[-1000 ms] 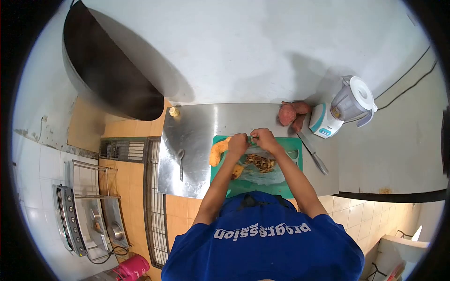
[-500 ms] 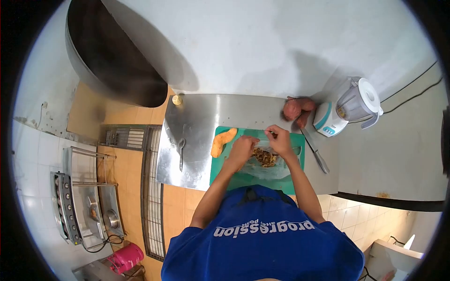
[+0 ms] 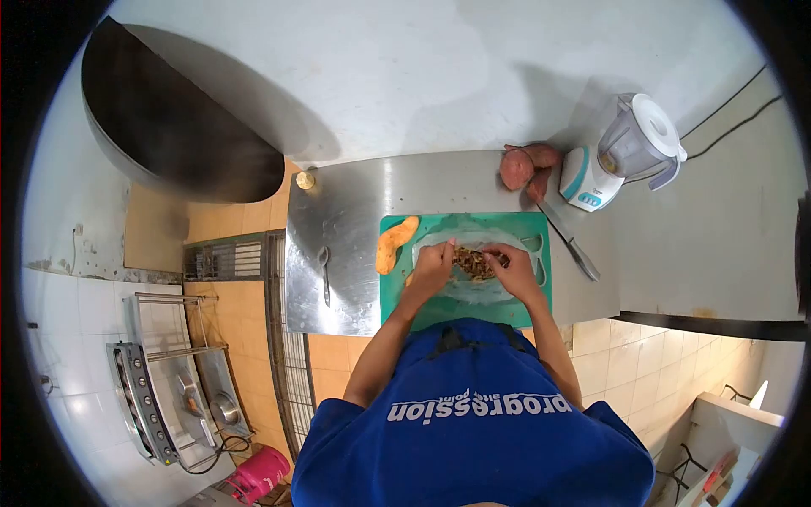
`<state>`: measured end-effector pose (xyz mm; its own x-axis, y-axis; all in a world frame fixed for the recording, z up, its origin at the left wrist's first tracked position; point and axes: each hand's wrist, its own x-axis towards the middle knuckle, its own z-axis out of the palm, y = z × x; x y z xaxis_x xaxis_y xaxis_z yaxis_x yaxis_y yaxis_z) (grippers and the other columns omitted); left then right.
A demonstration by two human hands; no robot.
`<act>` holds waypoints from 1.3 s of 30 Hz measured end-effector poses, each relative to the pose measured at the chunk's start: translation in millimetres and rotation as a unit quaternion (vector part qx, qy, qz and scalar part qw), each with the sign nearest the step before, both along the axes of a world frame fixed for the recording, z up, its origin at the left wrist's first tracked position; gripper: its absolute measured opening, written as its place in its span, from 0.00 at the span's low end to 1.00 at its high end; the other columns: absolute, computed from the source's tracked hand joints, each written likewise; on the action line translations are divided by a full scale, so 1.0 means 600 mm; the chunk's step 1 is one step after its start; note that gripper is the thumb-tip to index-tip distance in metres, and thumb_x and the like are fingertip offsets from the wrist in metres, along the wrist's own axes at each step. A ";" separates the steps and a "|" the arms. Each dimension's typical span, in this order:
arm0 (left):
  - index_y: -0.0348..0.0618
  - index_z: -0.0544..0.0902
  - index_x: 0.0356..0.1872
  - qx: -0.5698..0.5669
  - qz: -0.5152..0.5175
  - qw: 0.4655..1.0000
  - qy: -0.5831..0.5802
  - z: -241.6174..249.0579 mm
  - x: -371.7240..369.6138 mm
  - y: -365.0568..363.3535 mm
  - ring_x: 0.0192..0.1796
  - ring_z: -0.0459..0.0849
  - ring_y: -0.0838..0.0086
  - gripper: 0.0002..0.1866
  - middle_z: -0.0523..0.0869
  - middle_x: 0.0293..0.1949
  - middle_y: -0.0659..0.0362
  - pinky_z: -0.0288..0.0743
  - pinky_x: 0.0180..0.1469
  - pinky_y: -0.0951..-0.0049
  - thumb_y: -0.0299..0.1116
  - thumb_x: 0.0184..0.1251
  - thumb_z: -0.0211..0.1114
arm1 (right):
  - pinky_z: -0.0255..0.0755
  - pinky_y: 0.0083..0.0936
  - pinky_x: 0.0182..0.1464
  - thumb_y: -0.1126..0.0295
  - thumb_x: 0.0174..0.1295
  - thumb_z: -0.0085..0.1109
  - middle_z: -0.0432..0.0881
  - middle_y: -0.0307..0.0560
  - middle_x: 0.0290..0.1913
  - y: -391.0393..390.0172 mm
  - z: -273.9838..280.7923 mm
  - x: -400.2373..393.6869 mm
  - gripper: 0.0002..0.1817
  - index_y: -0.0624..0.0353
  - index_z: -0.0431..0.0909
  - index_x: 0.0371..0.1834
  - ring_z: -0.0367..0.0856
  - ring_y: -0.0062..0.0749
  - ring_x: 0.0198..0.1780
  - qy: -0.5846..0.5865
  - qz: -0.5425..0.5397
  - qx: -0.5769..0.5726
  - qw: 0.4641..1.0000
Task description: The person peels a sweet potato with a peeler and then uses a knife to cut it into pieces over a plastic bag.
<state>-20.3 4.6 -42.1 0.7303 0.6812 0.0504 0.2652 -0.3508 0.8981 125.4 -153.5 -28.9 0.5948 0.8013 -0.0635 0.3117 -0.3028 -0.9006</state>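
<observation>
A pile of brown and yellowish peelings or scraps [image 3: 475, 264] lies on a clear, crumpled plastic sheet [image 3: 473, 291], spread over a green cutting board [image 3: 401, 308]. At the left edge of the pile is my left hand [image 3: 433, 264], its fingers closed together. My right hand [image 3: 515, 272] is at the pile's right side, fingertips curled against the scraps. Whatever either hand pinches is too small to make out. A peeled orange sweet potato [image 3: 394, 245] rests on the board's left edge, beside my left hand.
Reddish unpeeled sweet potatoes [image 3: 528, 167] sit at the back right, near a knife [image 3: 574, 249] and a white blender [image 3: 591, 182]. A spoon [image 3: 325, 275] and a small pale round item [image 3: 305, 180] lie on the steel table [image 3: 355, 203]. A large dark wok-like pan [image 3: 177, 118] stands at upper left.
Both hands have come away from the plastic's far edge and lowered to the scraps, the right one more. The plastic now lies spread flatter. The camera view has shifted slightly.
</observation>
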 end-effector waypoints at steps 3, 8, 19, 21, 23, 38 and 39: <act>0.29 0.73 0.23 0.007 -0.002 1.000 -0.021 -0.008 -0.005 0.000 0.19 0.66 0.56 0.28 0.70 0.17 0.42 0.63 0.28 0.53 0.43 0.83 0.55 | 0.78 0.25 0.38 0.70 0.70 0.66 0.91 0.47 0.41 -0.004 -0.011 0.003 0.11 0.59 0.88 0.52 0.84 0.24 0.34 -0.020 -0.005 0.024 1.000; 0.31 0.72 0.24 -0.022 0.016 0.999 -0.038 -0.003 -0.012 0.001 0.19 0.63 0.64 0.25 0.68 0.16 0.47 0.62 0.26 0.58 0.40 0.83 0.55 | 0.80 0.30 0.45 0.68 0.70 0.66 0.91 0.51 0.46 -0.011 0.007 -0.005 0.12 0.59 0.88 0.53 0.87 0.34 0.39 0.028 -0.003 -0.002 1.000; 0.35 0.80 0.34 -0.061 0.008 0.996 -0.065 0.020 -0.026 -0.010 0.20 0.67 0.74 0.19 0.73 0.18 0.57 0.65 0.28 0.67 0.37 0.85 0.53 | 0.78 0.28 0.42 0.66 0.70 0.66 0.90 0.48 0.39 -0.044 0.024 -0.015 0.12 0.58 0.88 0.53 0.84 0.28 0.35 0.025 -0.001 -0.002 1.000; 0.37 0.85 0.43 -0.098 -0.023 0.994 -0.052 0.030 -0.033 -0.016 0.23 0.72 0.79 0.17 0.78 0.20 0.61 0.68 0.30 0.72 0.38 0.85 0.53 | 0.78 0.28 0.41 0.65 0.70 0.67 0.90 0.48 0.37 -0.066 0.038 -0.016 0.11 0.59 0.88 0.50 0.83 0.27 0.33 0.019 0.007 -0.025 0.999; 0.39 0.87 0.44 -0.117 -0.042 0.991 -0.047 0.040 -0.042 -0.024 0.24 0.77 0.77 0.16 0.83 0.23 0.59 0.71 0.30 0.72 0.38 0.83 0.55 | 0.77 0.28 0.40 0.65 0.69 0.68 0.89 0.47 0.35 -0.090 0.039 -0.014 0.11 0.59 0.89 0.48 0.82 0.27 0.32 0.014 0.018 -0.046 0.999; 0.51 0.87 0.53 0.147 -0.186 0.949 0.207 -0.045 -0.112 -0.096 0.46 0.90 0.58 0.17 0.90 0.45 0.60 0.81 0.47 0.54 0.41 0.65 0.72 | 0.72 0.40 0.45 0.65 0.54 0.76 0.81 0.42 0.35 -0.205 -0.093 -0.063 0.08 0.53 0.86 0.31 0.80 0.43 0.42 -0.313 0.026 -0.052 0.948; 0.50 0.85 0.55 0.203 -0.166 0.948 0.181 -0.049 -0.113 -0.099 0.46 0.89 0.57 0.18 0.88 0.46 0.61 0.81 0.45 0.53 0.40 0.66 0.71 | 0.71 0.39 0.45 0.65 0.54 0.76 0.81 0.41 0.34 -0.209 -0.093 -0.065 0.08 0.53 0.85 0.31 0.80 0.42 0.41 -0.326 0.009 -0.037 0.944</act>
